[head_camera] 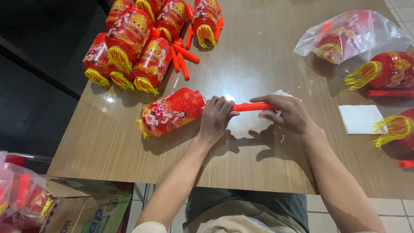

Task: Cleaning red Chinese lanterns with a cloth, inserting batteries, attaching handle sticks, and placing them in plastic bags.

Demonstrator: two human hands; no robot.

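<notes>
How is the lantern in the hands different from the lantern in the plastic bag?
The held lantern lies bare on the table; the bagged lantern sits inside a clear plastic bag. The held lantern is gripped by the left hand and right hand at its orange handle; no hand touches the bagged lantern. Both are red with flowers and yellow tassels.

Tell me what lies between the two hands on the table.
In the head view, the orange handle of the red lantern spans from the left hand to the right hand.
</notes>
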